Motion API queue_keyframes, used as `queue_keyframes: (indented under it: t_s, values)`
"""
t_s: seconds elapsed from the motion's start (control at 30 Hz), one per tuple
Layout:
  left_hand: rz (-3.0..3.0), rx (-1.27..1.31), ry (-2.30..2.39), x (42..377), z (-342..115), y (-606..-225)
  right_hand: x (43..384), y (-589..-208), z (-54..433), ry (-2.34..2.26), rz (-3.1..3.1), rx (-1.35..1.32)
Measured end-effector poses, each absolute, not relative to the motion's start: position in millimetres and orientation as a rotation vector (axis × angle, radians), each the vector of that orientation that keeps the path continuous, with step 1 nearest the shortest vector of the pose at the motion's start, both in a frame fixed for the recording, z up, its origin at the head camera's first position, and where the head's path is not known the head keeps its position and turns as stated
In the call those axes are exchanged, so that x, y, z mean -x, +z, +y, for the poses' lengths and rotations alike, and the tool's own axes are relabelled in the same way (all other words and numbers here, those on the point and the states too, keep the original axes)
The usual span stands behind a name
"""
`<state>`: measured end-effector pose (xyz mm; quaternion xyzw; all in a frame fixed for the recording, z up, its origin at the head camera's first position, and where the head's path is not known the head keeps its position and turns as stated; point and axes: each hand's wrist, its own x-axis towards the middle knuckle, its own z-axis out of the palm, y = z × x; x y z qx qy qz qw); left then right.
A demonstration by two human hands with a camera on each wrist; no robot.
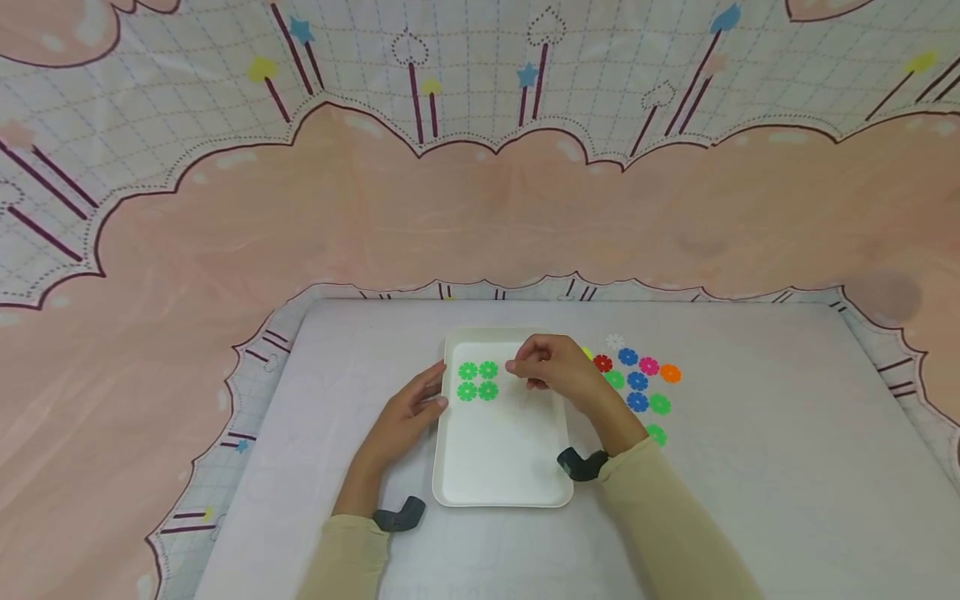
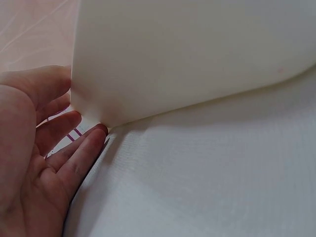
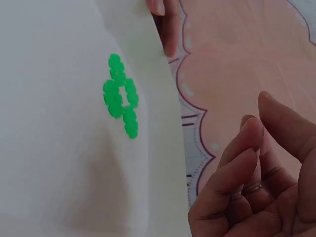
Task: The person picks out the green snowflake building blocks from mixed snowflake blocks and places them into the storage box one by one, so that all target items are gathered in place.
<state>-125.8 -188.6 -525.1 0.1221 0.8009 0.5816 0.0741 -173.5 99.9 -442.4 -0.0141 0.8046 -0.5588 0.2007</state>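
A white rectangular tray holds several green snowflake-shaped discs, set together in a block near its far left corner. My left hand rests against the tray's left edge, fingertips at the rim; the left wrist view shows those fingers loosely bent along the tray's side. Over the tray's far right part hovers my right hand, just right of the green discs. Its fingers are loosely bent, with the thumb apart from them and no disc visible between the tips in the right wrist view.
Right of the tray lie loose discs in several colours, among them an orange disc, a pink disc, a red disc and a white disc. My right forearm partly covers them. A white cloth covers the table.
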Motion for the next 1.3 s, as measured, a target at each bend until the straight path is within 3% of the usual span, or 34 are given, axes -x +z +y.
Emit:
queue_keyframes:
  t_s: [0.83,1.3]
  values:
    - [2.421,-0.348,1.731,125,-187,-524,143,-431,225,-1.162,2.546,0.292]
    - [2.433,-0.346,1.720,125,-188,-524,134,-458,277,-0.965,2.673,0.088]
